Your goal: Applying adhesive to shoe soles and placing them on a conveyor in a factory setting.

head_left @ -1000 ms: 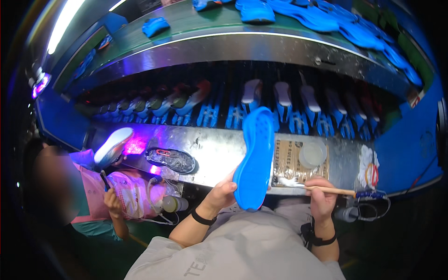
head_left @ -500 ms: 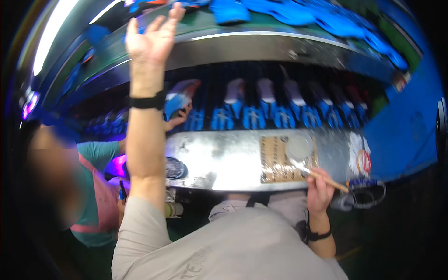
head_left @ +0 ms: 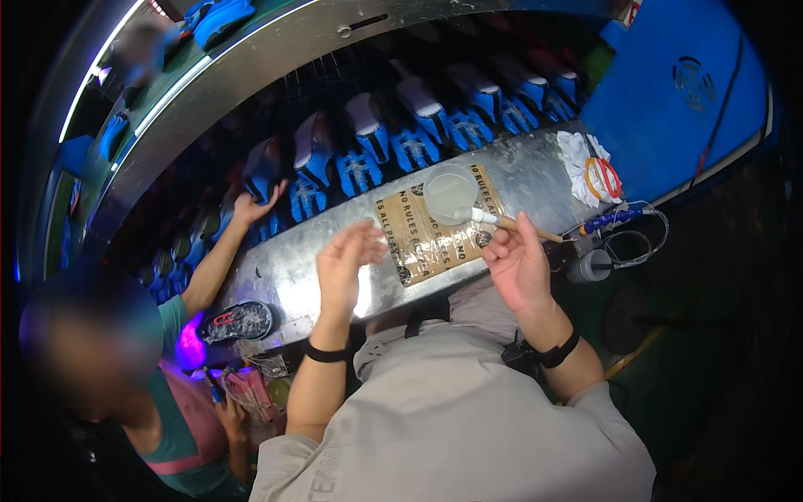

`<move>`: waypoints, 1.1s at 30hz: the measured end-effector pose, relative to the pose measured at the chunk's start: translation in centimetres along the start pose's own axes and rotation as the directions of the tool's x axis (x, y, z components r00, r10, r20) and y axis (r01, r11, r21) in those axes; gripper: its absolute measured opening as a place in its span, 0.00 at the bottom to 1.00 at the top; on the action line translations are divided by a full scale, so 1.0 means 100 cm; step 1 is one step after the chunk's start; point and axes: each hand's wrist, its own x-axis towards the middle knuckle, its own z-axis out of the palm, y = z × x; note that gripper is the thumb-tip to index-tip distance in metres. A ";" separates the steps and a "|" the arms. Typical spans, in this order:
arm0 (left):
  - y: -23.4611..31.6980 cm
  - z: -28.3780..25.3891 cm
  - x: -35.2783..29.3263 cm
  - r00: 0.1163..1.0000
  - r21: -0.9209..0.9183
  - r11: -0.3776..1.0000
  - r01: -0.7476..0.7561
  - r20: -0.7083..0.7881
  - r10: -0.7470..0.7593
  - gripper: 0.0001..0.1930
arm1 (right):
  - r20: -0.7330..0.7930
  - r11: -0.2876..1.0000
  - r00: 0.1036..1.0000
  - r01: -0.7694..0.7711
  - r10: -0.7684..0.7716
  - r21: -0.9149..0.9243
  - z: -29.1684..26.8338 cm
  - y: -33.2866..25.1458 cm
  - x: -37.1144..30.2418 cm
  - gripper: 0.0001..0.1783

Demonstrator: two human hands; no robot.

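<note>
Right hand [head_left: 520, 259] closed on wooden handle of brush [head_left: 507, 222]; white tip at near rim of translucent cup [head_left: 450, 188], which stands on printed brown sheet [head_left: 410, 243]. Left hand [head_left: 345, 259] over metal bench [head_left: 529, 166], fingers loosely curled, thumb side apart.

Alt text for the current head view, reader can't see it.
A person's right hand holds a wooden-handled, white-tipped brush by a round translucent cup on a brown patterned sheet; the empty left hand hovers at the grey metal bench. Beyond stands a row of blue and white shoes, toward which a co-worker's hand reaches.
</note>
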 end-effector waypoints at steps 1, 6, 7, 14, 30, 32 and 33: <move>-0.019 0.003 -0.011 1.000 0.068 0.997 0.020 -0.018 -0.019 0.17 | -0.002 1.000 1.000 -0.005 0.005 0.015 -0.002 0.000 0.000 0.17; -0.073 0.014 -0.051 0.968 0.551 0.821 -0.151 -0.085 0.236 0.12 | -0.002 0.999 1.000 -0.011 0.011 0.033 -0.010 -0.006 0.000 0.17; -0.075 0.015 -0.054 0.942 0.650 0.722 -0.235 -0.031 0.334 0.11 | -0.012 1.000 1.000 -0.005 0.005 0.018 -0.010 -0.007 0.000 0.17; -0.074 0.020 -0.040 0.913 0.757 0.599 -0.261 -0.007 0.408 0.09 | 0.126 0.945 0.977 0.200 -0.172 -0.259 0.010 -0.030 0.032 0.19; -0.059 0.019 -0.035 0.935 0.740 0.662 -0.122 -0.139 0.327 0.09 | 0.905 -0.509 0.424 0.772 -0.034 -0.381 0.084 -0.011 0.375 0.16; -0.057 0.020 -0.034 0.945 0.736 0.672 -0.086 -0.153 0.288 0.09 | 0.656 -0.665 0.752 0.460 -0.060 -0.588 0.085 0.001 0.387 0.19; -0.057 0.020 -0.033 0.939 0.736 0.670 -0.093 -0.159 0.305 0.09 | 0.696 -0.470 0.715 0.594 -0.064 -0.653 0.078 -0.002 0.381 0.20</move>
